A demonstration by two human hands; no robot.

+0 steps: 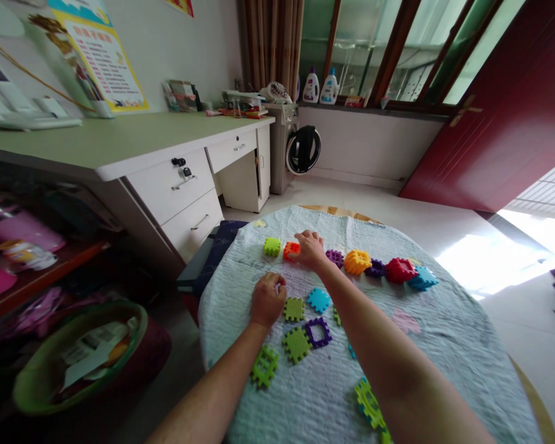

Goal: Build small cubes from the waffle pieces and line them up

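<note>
My right hand (311, 249) is at the far side of the cloth-covered table, thumb and fingertips around the right side of an orange-red block (290, 250). Just left of it stands a lime-green block (272, 247). To its right, in a row, are a purple block (335, 258), a yellow-orange block (357, 262), another purple block (375, 268), a red block (400, 270) and a blue block (424, 279). My left hand (269, 300) rests on the cloth, fingers curled in, nothing visible inside. Beside it lies a flat green interlocking tile (295, 309).
Nearer lie a blue tile (319, 300), a purple square frame (318, 333), a green tile (296, 345) and a green lattice piece (264, 366). Green-and-blue pieces (369, 404) are partly under my right forearm. A desk (166, 139) and a basket (141, 320) stand left.
</note>
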